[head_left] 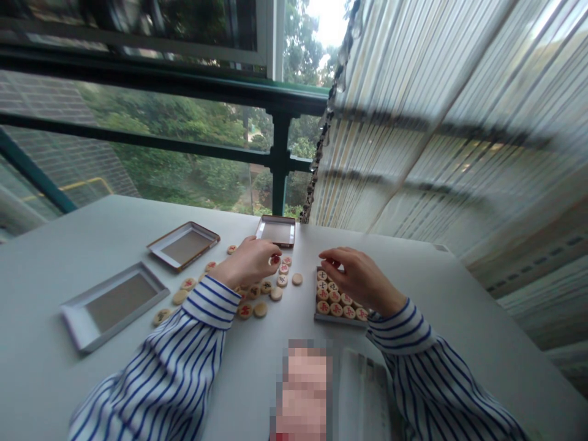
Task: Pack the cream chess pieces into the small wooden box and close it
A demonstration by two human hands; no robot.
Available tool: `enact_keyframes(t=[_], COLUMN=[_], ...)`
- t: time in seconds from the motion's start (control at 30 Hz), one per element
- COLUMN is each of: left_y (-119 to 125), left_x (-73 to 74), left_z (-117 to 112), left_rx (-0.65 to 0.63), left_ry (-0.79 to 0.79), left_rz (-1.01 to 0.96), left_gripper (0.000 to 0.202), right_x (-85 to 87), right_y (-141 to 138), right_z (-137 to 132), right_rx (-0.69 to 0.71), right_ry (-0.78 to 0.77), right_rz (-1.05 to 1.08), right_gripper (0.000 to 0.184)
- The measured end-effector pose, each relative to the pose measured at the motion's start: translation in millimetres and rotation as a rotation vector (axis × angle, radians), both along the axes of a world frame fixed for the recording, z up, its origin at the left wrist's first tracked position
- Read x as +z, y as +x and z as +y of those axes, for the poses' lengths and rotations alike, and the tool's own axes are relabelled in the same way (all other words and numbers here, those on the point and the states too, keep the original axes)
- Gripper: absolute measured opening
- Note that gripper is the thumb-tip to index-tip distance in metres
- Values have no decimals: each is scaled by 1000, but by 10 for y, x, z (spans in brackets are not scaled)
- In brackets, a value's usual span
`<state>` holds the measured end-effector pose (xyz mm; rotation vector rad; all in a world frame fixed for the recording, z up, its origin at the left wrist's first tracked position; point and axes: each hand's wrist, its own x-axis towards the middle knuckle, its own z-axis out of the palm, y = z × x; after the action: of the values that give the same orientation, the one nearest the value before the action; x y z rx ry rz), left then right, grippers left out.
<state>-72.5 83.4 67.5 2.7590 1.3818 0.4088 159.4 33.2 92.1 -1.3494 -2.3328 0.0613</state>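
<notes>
My left hand [248, 262] is over a scatter of round wooden Chinese chess pieces, with thumb and fingers closed on a red-marked chess piece [274, 260]. Loose pieces [245, 311] lie around and under it, some face up with red or black characters, others showing a plain side. My right hand [361, 275] hovers above the back of a shallow box [342, 321], its fingertips drawn together; whatever they hold, if anything, is hidden. Rows of chess pieces [335, 297] sit face up in that box, and my right hand covers part of them.
Shallow empty box parts stand on the white table: a grey-white one [78, 324] at left, a brown-edged one [184, 245] behind it, and another [276, 231] at the back. A translucent plastic item [362, 392] lies in front. Beyond are a window and a string curtain [413, 122].
</notes>
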Motion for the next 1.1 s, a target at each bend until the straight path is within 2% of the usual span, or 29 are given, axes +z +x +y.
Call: enact_keyframes(t=[0.23,0.4,0.6,1.1], left_y=[122,271,437,662], left_x=[72,145,162,51], left_z=[-99,-227,-339,-420], left_rx=[-113,-168,-222,-164], left_ry=[13,-11,-35,-106], left_rz=[-205,-316,-409,-669], left_gripper=[16,13,13,18], right_x=[9,68,138,183], right_y=[29,63,125,225], right_z=[13,4,-8,-2], right_rx=[0,-22,-41,-27], right_ry=[12,8,3,-33], right_rz=[13,40,65,44], right_gripper=[22,22,23,25])
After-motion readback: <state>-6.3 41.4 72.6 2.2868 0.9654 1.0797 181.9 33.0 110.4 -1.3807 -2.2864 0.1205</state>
